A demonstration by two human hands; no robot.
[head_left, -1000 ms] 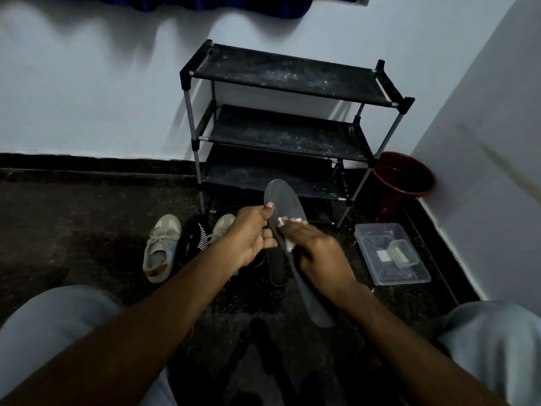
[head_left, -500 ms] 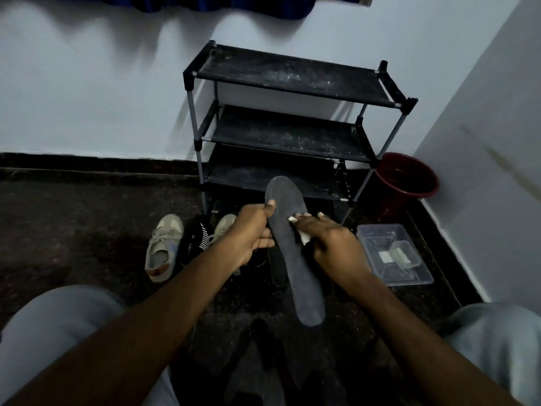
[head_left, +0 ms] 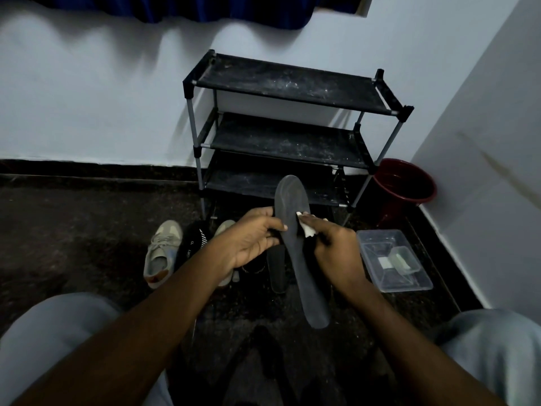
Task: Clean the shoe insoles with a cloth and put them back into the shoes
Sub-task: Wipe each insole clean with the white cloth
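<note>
A dark grey insole [head_left: 295, 247] is held up in front of me, toe end pointing away. My left hand [head_left: 251, 240] grips its left edge, thumb across the face. My right hand [head_left: 333, 247] pinches a small white cloth [head_left: 306, 228] and presses it against the insole's right side. A second dark insole [head_left: 276, 268] lies on the floor beneath. A beige sneaker [head_left: 162, 253] lies on the floor to the left; its partner [head_left: 224, 230] is mostly hidden behind my left hand.
A black three-tier shoe rack [head_left: 281, 136] stands against the wall ahead. A dark red bucket [head_left: 404, 189] sits in the corner. A clear plastic box [head_left: 395, 260] lies at the right. Dark items [head_left: 194, 241] lie between the sneakers. My knees frame the bottom.
The insole has turned more upright and face-on. My right hand with the cloth has shifted slightly up along the insole's right side.
</note>
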